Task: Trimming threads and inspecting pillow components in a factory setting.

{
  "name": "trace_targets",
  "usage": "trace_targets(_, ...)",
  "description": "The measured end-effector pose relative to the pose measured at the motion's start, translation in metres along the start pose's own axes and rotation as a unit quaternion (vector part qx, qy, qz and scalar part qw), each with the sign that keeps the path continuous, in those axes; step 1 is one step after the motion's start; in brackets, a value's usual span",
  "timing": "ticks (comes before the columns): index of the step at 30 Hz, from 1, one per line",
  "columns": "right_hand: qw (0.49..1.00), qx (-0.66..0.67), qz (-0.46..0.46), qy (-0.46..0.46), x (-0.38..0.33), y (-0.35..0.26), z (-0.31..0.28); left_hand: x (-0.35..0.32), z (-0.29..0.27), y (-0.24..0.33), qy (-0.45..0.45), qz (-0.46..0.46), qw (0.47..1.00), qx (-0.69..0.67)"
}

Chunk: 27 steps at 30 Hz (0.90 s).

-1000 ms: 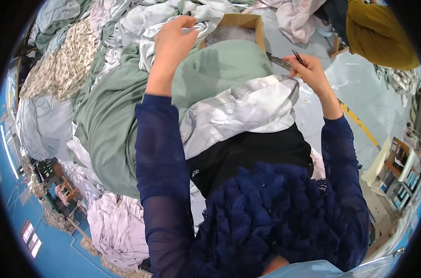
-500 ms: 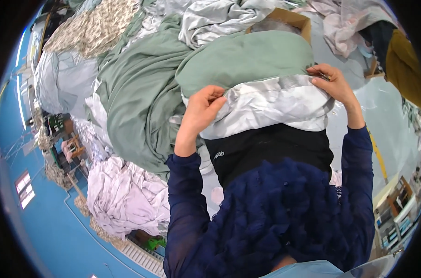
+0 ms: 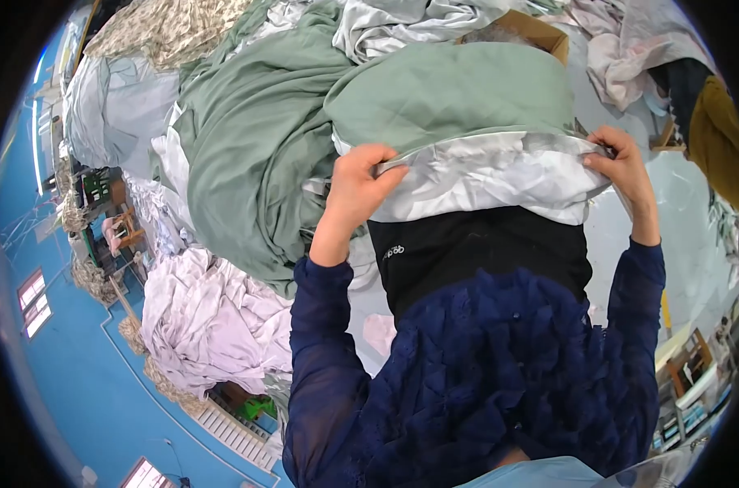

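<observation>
Across my lap lies a green fabric piece (image 3: 459, 93) with a white fabric layer (image 3: 487, 183) along its near side. My left hand (image 3: 361, 183) pinches the left end of the seam where green meets white. At the right end of that edge, my right hand (image 3: 625, 167) grips it between thumb and fingers. Between both hands the edge runs nearly straight and slightly raised. The white layer hangs toward me over my black trousers (image 3: 483, 252). Some fingertips are hidden behind the cloth.
A large heap of green fabric (image 3: 255, 154) lies to the left, with pale pink cloth (image 3: 219, 317) nearer me. Patterned fabric (image 3: 162, 32) is piled at the far left. A cardboard box (image 3: 540, 34) stands behind the green piece. Mustard cloth (image 3: 719, 142) hangs at far right.
My right hand has moved right and slightly down, my left hand slightly right. The edge between them is now straighter and more taut. The whole view has shifted slightly.
</observation>
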State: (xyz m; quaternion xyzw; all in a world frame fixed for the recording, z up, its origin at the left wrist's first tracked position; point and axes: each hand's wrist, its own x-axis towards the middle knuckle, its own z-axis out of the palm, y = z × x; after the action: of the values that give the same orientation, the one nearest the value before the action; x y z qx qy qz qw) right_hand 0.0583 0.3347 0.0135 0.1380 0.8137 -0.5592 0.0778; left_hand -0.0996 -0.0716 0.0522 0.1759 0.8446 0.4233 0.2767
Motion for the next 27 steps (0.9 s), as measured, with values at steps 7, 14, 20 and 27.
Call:
trace_targets(7,0.971,-0.167,-0.092,0.147,-0.043,0.009,0.01,-0.046,0.006,-0.014,0.152,0.349,0.882,0.278)
trace_targets(14,0.942,-0.204,-0.121,0.236,-0.063,0.037,0.031,-0.077,0.027,-0.046,0.162,0.325,0.879,0.31)
trace_targets(20,0.946,-0.197,-0.086,0.243,-0.072,0.046,0.032,-0.086,0.031,-0.042,0.197,0.321,0.873,0.309)
trace_targets(27,0.96,-0.096,-0.087,0.247,-0.08,0.014,0.038,-0.115,0.077,0.01,-0.08,-0.202,0.906,-0.364)
